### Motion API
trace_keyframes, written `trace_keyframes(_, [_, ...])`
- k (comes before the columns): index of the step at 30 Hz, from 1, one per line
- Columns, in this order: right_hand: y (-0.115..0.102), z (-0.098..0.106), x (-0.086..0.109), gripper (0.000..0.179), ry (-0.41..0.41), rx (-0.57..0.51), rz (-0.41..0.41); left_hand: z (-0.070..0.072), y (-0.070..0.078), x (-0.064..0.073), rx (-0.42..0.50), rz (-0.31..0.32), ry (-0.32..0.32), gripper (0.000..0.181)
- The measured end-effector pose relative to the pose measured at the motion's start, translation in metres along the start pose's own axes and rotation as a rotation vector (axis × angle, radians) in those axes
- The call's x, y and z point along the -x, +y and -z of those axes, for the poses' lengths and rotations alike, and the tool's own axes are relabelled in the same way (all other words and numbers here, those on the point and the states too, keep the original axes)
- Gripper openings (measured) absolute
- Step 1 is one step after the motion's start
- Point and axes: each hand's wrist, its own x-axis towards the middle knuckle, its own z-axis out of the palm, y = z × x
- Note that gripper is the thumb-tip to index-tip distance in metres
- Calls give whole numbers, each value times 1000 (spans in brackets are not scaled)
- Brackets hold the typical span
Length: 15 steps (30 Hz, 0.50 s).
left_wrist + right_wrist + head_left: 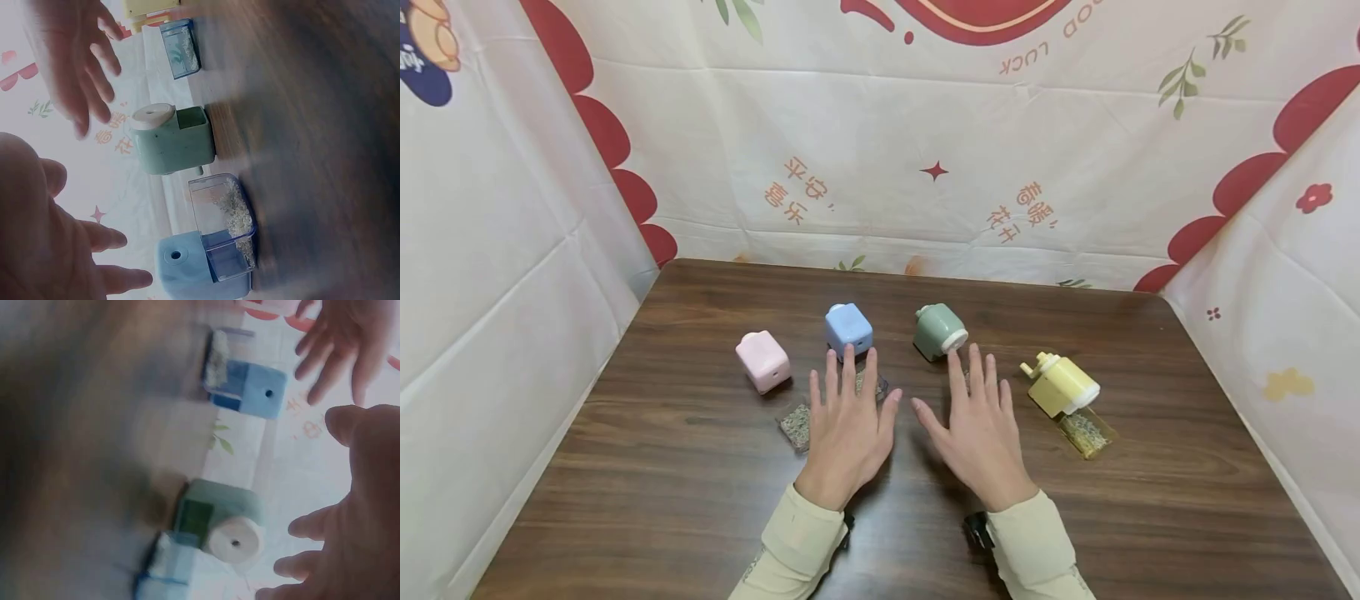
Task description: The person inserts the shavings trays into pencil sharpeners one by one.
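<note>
My left hand and right hand hover over the table's middle, palms down, fingers spread and holding nothing. Past the left fingertips stands a blue pencil sharpener, its clear tray of shavings pulled partly out. A green sharpener stands beyond the right fingertips; its tray slot is bare, and a bluish tray of shavings lies near it, mostly hidden by the right hand in the head view. At the left sits a pink sharpener, with a shavings tray beside my left hand.
To the right, a yellow sharpener with a crank handle lies tilted, a yellowish shavings tray against it. The brown wooden table is bordered by a printed white cloth at the back and sides.
</note>
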Motion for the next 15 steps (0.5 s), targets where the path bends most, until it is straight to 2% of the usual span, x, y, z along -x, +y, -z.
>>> trace_keyframes(4, [7,19,3,93,43,-4,-4,0,0,-1,5,6,1,68])
trace_keyframes(10, [29,49,11,87,175,-6,0,2,0,-1,18,16,-15,69])
trace_keyframes(15, [60,72,19,88,256,14,-84,3,-1,-1,22,17,-16,69])
